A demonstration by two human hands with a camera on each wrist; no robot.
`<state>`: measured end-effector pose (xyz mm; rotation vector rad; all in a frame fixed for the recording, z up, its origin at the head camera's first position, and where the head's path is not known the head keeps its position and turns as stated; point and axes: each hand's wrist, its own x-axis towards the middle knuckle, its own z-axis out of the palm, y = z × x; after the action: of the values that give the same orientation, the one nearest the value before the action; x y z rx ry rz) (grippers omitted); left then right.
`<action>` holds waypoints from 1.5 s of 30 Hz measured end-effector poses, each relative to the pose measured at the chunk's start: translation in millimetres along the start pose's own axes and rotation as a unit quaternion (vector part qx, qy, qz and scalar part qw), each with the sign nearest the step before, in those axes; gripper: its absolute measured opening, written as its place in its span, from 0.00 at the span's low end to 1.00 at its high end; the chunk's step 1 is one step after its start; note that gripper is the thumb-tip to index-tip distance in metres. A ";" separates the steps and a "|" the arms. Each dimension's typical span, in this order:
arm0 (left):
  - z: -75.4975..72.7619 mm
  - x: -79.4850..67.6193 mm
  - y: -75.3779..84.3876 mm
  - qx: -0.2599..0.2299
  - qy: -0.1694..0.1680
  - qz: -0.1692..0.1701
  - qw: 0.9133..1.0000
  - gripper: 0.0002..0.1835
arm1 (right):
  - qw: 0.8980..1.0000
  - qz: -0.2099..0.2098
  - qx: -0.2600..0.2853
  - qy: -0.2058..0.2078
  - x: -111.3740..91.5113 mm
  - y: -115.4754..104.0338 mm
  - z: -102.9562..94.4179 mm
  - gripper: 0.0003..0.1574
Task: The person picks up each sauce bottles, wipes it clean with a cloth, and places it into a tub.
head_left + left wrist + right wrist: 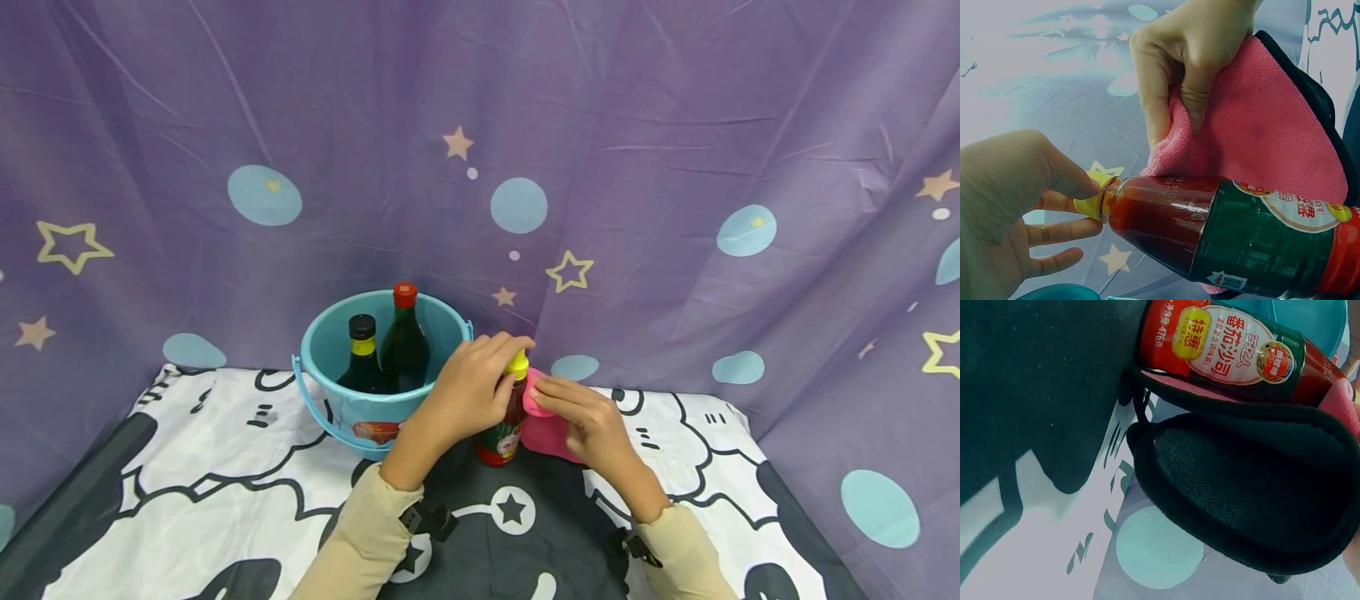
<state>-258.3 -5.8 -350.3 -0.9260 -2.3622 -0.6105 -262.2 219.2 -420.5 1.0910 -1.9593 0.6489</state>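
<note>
A ketchup bottle [498, 442] with a yellow cap [1090, 195] and a green and red label stands upright on the black and white cloth. My left hand [471, 390] pinches the cap between thumb and fingers; the other fingers spread out behind it. To the bottle's right, my right hand [591, 417] pinches a folded edge of a pink cleaning cloth [1266, 119] up against the bottle's upper side. The cloth hangs down beside the bottle, and its black-edged dark side [1241, 481] fills the right wrist view.
Left of the ketchup bottle stands a light blue bucket [341, 400] with its handle down. Inside are a dark bottle with a black cap [363, 367] and another with a red cap [406, 342]. A purple curtain [645, 167] hangs behind everything.
</note>
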 end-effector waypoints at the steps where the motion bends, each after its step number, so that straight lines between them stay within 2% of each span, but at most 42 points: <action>1: 0.1 0.0 -0.1 0.000 0.000 0.000 1.000 0.25 | 1.000 0.000 -0.002 -0.003 -0.2 0.4 -0.3 0.44; 12: 0.9 0.1 -0.5 -0.001 0.001 0.000 1.000 0.24 | 0.999 -0.004 -0.017 -0.032 0.4 2.6 -3.5 0.45; 18: 0.0 0.7 0.3 0.002 -0.001 0.000 1.000 0.25 | 0.998 -0.005 -0.029 -0.054 0.5 3.1 -5.9 0.43; 32: 0.2 -0.1 -0.6 0.001 -0.008 -0.003 1.000 0.24 | 0.988 0.039 -0.047 -0.144 -2.1 2.9 -9.5 0.40; 35: -0.3 -1.1 -1.1 0.000 -0.010 -0.006 1.000 0.24 | 0.981 0.037 -0.061 -0.180 -2.5 0.9 -4.2 0.37; 40: -0.4 -1.6 -1.4 -0.006 -0.006 -0.001 1.000 0.24 | 0.958 0.026 -0.084 -0.274 -6.1 -2.6 7.9 0.27; 42: -0.6 -1.2 -1.3 -0.007 -0.003 0.004 1.000 0.24 | 0.952 0.034 -0.087 -0.292 -8.1 -3.4 10.5 0.25; 45: -0.8 -0.1 -1.4 -0.003 -0.002 0.009 1.000 0.24 | 0.949 0.043 -0.093 -0.298 -9.6 -4.1 12.4 0.26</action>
<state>-259.0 -7.2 -350.0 -0.9513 -2.3540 -0.6088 -260.3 212.6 -435.1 1.1767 -2.5312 0.1682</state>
